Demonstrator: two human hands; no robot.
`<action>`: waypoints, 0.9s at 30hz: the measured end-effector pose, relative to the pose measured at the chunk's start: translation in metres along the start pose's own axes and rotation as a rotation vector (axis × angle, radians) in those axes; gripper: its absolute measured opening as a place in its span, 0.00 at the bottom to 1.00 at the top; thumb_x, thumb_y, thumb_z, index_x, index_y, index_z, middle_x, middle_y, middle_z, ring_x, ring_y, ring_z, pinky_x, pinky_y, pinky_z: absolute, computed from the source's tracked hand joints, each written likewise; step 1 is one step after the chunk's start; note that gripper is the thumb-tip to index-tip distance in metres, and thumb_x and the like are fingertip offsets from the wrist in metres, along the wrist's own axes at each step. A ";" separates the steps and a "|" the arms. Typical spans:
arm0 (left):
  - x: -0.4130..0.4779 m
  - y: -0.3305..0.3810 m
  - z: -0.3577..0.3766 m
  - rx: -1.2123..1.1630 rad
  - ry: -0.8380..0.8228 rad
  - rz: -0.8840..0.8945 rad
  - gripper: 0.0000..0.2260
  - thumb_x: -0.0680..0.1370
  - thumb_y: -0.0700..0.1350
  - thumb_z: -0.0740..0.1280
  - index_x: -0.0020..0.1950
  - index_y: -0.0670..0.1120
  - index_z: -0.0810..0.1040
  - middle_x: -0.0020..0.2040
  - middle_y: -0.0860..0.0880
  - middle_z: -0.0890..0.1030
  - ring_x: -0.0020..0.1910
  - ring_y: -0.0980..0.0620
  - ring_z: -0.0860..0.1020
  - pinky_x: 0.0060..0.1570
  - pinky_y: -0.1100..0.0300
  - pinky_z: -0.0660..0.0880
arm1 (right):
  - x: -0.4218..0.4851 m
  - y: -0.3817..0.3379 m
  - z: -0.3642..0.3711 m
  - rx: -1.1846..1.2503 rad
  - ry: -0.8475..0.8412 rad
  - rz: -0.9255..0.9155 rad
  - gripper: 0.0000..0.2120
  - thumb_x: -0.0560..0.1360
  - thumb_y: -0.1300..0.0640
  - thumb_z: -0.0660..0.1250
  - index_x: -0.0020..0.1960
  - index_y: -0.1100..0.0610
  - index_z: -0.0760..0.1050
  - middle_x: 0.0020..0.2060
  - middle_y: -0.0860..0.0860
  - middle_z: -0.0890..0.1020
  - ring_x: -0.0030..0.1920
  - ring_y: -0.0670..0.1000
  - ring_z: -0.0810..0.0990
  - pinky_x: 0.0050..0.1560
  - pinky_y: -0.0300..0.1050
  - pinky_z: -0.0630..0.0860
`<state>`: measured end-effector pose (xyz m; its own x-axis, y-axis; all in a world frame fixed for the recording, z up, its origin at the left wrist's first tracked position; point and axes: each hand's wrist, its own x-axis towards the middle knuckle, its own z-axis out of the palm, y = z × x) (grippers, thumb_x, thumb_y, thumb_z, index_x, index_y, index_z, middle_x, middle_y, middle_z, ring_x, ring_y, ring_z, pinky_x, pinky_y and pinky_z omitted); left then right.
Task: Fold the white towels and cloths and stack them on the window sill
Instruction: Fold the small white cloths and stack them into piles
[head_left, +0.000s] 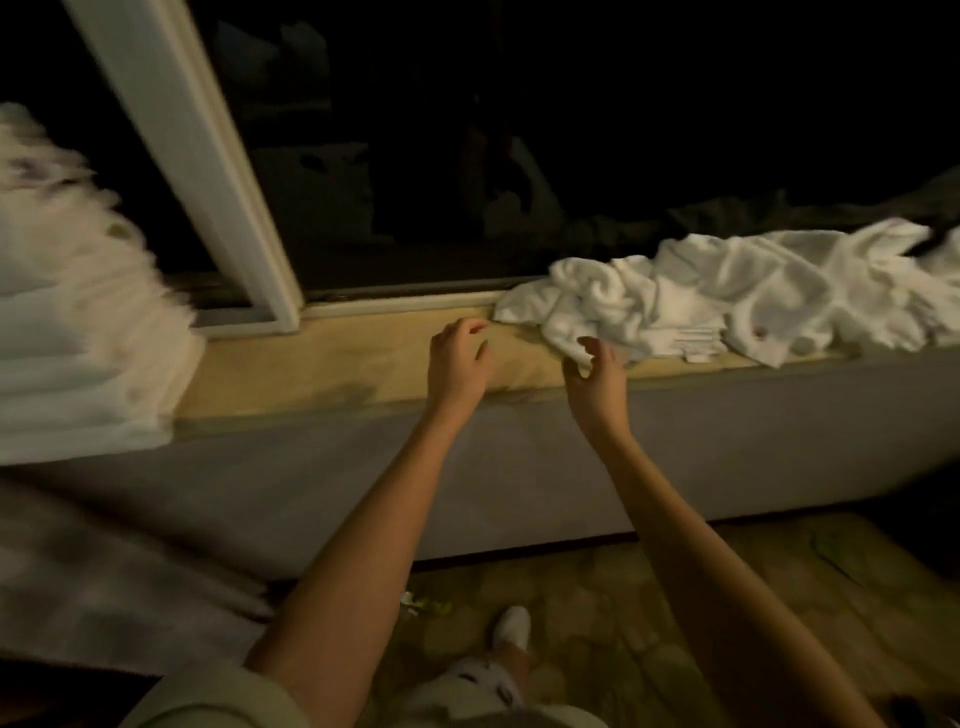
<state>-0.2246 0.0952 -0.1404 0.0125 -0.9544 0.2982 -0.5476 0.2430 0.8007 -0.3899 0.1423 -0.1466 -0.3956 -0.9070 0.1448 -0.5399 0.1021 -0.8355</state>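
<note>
A heap of crumpled white towels and cloths (727, 296) lies on the right half of the tan window sill (322, 369). A blurred stack of folded white towels (78, 332) stands at the sill's left end. My left hand (457, 358) hovers over the bare sill, fingers loosely curled and holding nothing. My right hand (595, 374) hangs just in front of the heap's lower left corner with relaxed, slightly spread fingers, and I cannot tell whether it touches the cloth.
A white window frame post (208, 171) rises from the sill at the left, with dark glass behind. Below the sill runs a grey wall (519, 467). A patterned floor (675, 613) and my white slipper (511, 626) lie below.
</note>
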 end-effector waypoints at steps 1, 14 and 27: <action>0.005 0.011 0.018 -0.030 -0.018 0.010 0.11 0.76 0.38 0.66 0.58 0.41 0.78 0.57 0.43 0.80 0.59 0.44 0.76 0.57 0.58 0.70 | 0.009 0.006 -0.017 0.019 0.044 0.025 0.17 0.79 0.57 0.63 0.66 0.61 0.70 0.64 0.58 0.72 0.62 0.55 0.72 0.52 0.38 0.65; 0.104 0.130 0.201 -0.184 -0.215 0.151 0.11 0.78 0.42 0.65 0.61 0.45 0.77 0.60 0.47 0.78 0.60 0.50 0.75 0.58 0.55 0.73 | 0.135 0.094 -0.170 0.156 0.452 0.098 0.17 0.78 0.56 0.65 0.66 0.57 0.73 0.63 0.51 0.74 0.56 0.38 0.74 0.57 0.36 0.73; 0.151 0.163 0.296 0.043 -0.206 -0.056 0.13 0.75 0.48 0.71 0.58 0.46 0.78 0.54 0.49 0.73 0.56 0.48 0.70 0.50 0.55 0.70 | 0.231 0.146 -0.223 0.125 0.190 0.114 0.15 0.78 0.50 0.66 0.62 0.54 0.75 0.48 0.47 0.80 0.47 0.44 0.78 0.49 0.39 0.77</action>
<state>-0.5595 -0.0604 -0.1182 -0.1250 -0.9825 0.1381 -0.5865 0.1854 0.7885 -0.7256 0.0391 -0.1171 -0.5874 -0.7983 0.1329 -0.3925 0.1374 -0.9094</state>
